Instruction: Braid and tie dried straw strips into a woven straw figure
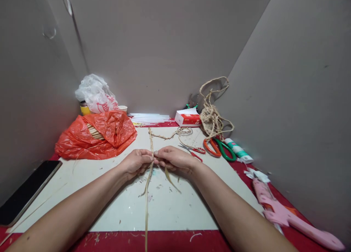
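Observation:
Over the middle of a white board (123, 208), my left hand (137, 161) pinches a braided straw cord (151, 142) between thumb and fingers. Close against it, my right hand (174, 159) is closed on the straw strands at the same spot; its lower fingers are partly hidden. The braid runs away from my hands, bends at the far end and leads right to a small coil (185, 131). Loose strands (146, 208) hang toward me below my left hand, and a short flat strand (171, 180) trails from under my right hand.
Small scissors (196, 150) and larger shears (223, 149) lie right, near a heap of braided rope (212, 118) and a tissue box (188, 117). A pink glue gun (290, 215) lies front right. An orange-red bag (95, 138) and a phone (27, 190) are left.

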A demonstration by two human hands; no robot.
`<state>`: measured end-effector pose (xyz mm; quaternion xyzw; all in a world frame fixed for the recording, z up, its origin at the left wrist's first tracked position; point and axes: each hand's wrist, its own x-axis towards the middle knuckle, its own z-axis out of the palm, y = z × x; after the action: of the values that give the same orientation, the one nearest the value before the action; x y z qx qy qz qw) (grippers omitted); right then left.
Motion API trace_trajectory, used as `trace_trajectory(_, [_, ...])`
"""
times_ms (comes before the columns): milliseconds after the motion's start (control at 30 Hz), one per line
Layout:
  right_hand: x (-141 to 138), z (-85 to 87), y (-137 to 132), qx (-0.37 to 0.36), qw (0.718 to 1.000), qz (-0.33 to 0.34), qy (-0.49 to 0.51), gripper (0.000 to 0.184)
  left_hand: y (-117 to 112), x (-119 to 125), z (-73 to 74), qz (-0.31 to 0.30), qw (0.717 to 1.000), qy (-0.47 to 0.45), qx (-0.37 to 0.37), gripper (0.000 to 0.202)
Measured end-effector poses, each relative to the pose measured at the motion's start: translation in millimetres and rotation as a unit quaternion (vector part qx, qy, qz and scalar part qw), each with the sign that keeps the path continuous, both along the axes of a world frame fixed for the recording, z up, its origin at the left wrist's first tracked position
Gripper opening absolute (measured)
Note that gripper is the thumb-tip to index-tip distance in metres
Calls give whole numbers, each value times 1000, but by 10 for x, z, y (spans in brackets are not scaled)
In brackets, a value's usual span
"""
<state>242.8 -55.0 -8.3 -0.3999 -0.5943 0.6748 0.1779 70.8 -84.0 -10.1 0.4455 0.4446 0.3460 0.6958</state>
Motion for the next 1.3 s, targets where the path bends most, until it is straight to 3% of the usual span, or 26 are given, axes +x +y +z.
trace_trajectory(233, [-32, 59, -33, 31, 994, 0, -108, 27, -30, 35, 13, 16, 999, 32, 27, 31])
trace_trajectory(400, [-26, 78, -39, 28, 994, 31, -105, 24, -13, 19, -3, -21, 996, 59, 66, 31])
trace_trajectory(500, [-31, 52, -32, 35, 994, 23, -98, 22, 0, 5, -6, -35, 984, 123, 124, 25])
trace_trajectory(567, [-51, 18, -30, 39, 994, -4, -106, 23, 3, -13, 5, -36, 959, 209, 188, 17])
trace_trajectory(733, [-137, -55, -46, 53, 988, -56, -132, 20, -52, -50, 84, -22, 854, 423, 301, 15])
trace_trajectory(900, [-188, -31, -99, -3, 994, -77, -75, 22, -217, 36, 105, -3, 791, 517, 327, 23])
trace_trajectory(1067, [-174, -19, -120, -55, 996, -69, -15, 28, -366, 163, -14, -38, 732, 578, 358, 30])
trace_trajectory(1200, [-124, -16, -85, -80, 996, -43, 8, 15, -633, 263, 23, -99, 732, 551, 388, 26])
trace_trajectory(1267, [-83, -12, -56, -100, 994, -28, 24, 15, -790, 281, 149, -182, 762, 479, 396, 11])
trace_trajectory(1300, [-59, -14, -40, -107, 993, -23, 33, 17, -838, 274, 226, -235, 785, 424, 385, 15])
